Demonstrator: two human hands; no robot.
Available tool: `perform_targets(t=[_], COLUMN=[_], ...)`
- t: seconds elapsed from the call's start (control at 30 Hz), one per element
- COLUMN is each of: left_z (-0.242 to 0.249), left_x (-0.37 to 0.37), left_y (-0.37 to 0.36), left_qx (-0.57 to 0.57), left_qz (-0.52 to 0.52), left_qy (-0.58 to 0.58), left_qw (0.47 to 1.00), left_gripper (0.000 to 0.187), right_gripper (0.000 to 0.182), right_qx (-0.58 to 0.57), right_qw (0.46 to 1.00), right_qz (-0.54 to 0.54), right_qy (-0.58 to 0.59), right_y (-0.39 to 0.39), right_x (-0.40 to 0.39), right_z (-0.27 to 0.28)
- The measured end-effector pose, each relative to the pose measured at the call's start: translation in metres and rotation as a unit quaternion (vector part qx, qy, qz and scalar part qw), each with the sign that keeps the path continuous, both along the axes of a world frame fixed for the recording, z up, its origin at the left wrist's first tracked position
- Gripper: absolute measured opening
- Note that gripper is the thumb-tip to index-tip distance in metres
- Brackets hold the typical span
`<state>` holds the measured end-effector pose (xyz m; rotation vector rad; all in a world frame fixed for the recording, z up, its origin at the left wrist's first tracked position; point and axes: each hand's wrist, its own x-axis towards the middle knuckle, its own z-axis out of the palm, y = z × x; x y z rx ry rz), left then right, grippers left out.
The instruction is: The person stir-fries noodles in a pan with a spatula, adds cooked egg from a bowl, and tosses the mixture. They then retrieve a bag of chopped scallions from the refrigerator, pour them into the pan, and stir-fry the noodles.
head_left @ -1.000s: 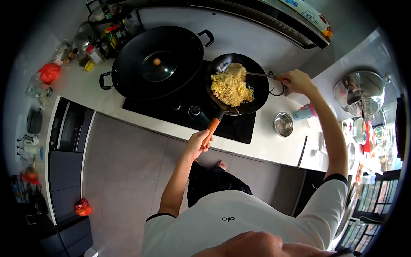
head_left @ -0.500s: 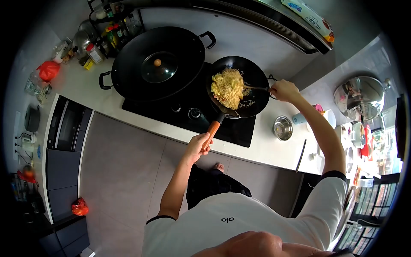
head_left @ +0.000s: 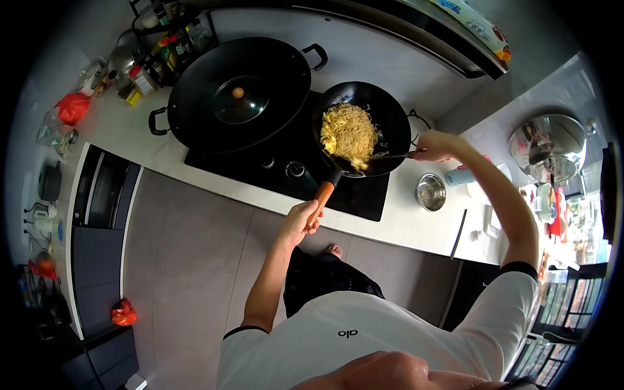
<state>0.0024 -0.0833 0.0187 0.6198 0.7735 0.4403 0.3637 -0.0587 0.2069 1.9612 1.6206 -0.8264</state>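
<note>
With the left hand [head_left: 301, 221], we grip the brown handle [head_left: 320, 199] of the black pan [head_left: 394, 123], upper centre of the frame. Inside, the noodles [head_left: 354, 128] form a tangled, pale-yellow mound, brighter yellow pieces [head_left: 329, 142] at its left. Our right hand [head_left: 435, 145] grips a utensil [head_left: 398, 155].

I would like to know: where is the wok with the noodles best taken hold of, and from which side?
Probably by the wooden handle of the wok, coming from the person's side: the handle is long and straight, and points toward the body, away from the noodles. The left hand has its grip there.
</note>
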Motion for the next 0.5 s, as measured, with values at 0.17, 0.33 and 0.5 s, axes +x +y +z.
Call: perform_targets(t=[0.17, 0.33, 0.5], left_z=[0.000, 0.003, -0.003], left_x=[0.001, 0.000, 0.000], left_y=[-0.002, -0.003, -0.001], left_qx=[0.003, 0.007, 0.006], left_qz=[0.011, 0.008, 0.010], left_qy=[0.005, 0.012, -0.001], left_qw=[1.000, 1.000, 1.000], left_gripper=[0.029, 0.029, 0.028], right_gripper=[0.044, 0.036, 0.026], right_qx=[0.080, 0.007, 0.068], right_qw=[0.953, 0.855, 0.958], right_qz=[-0.224, -0.385, -0.166], right_qy=[0.189, 0.348, 0.224], right_y=[-0.007, -0.022, -0.054], right_x=[0.001, 0.040, 0.046], right_z=[-0.047, -0.023, 0.010])
